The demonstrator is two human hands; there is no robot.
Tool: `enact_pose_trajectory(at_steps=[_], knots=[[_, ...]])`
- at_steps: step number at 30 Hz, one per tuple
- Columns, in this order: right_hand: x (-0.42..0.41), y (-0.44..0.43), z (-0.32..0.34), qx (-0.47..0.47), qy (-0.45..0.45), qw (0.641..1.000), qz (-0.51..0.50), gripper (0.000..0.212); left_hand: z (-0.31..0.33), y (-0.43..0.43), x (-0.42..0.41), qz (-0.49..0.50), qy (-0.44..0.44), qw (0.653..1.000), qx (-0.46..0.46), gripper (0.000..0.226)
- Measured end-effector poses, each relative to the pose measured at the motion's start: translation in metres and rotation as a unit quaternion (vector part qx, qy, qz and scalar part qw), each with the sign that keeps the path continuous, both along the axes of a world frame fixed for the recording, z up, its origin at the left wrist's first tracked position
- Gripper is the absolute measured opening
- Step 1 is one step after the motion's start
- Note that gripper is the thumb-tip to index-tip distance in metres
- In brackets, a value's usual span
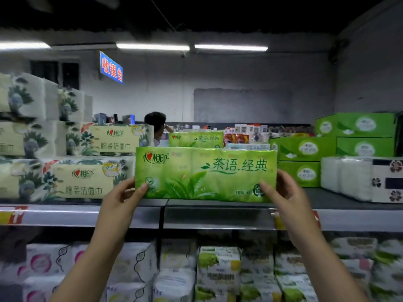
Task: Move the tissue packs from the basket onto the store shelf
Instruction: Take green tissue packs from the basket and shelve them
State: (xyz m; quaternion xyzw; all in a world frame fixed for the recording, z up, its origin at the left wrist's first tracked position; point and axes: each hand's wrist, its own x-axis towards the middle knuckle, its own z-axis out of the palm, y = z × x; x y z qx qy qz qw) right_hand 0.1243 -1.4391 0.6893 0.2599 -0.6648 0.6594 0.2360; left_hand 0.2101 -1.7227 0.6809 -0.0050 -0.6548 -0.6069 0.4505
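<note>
Gripping the green tissue pack [206, 174] by its ends, left hand [124, 196] and right hand [285, 192], pack upright at the shelf [218, 214] front edge.

Up top, a dark ceiling [218, 14] — and under it three fluorescent tubes [152, 47] glowing in a row. A thin wire [161, 13] slants across the dark. The back wall [152, 90] is pale grey and scuffed, with a darker grey patch [242, 104] on it (roughly rectangular). At left, a blue sign [111, 67] with red characters hangs near a dark window [54, 73]. Down front, the shelf [218, 216] shows its grey metal rail — and the right wall [370, 62] closes the corner.
</note>
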Motion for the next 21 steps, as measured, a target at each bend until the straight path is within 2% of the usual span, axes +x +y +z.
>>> enact_pose_trajectory(at_steps=[4, 8, 10, 15, 21], knots=[[-0.03, -0.009, 0.012, 0.036, 0.013, 0.999, -0.032, 0.057, 0.017, -0.016, -0.025, 0.052, -0.019, 0.998, -0.041, 0.017], [-0.057, -0.025, 0.026, 0.047, 0.01, 0.996, -0.072, 0.054, 0.031, -0.029, -0.052, 0.114, -0.052, 0.987, -0.103, 0.025], [-0.073, -0.033, 0.033, 0.06, 0.001, 0.995, -0.077, 0.048, 0.038, -0.036, -0.065, 0.128, -0.079, 0.979, -0.137, 0.024], [-0.099, -0.049, 0.046, 0.072, -0.045, 0.993, -0.085, 0.043, 0.05, -0.047, -0.085, 0.121, -0.111, 0.975, -0.147, 0.01], [-0.125, -0.064, 0.057, 0.02, -0.122, 0.99, -0.072, 0.029, 0.056, -0.043, -0.101, 0.048, -0.168, 0.961, -0.215, 0.044]])
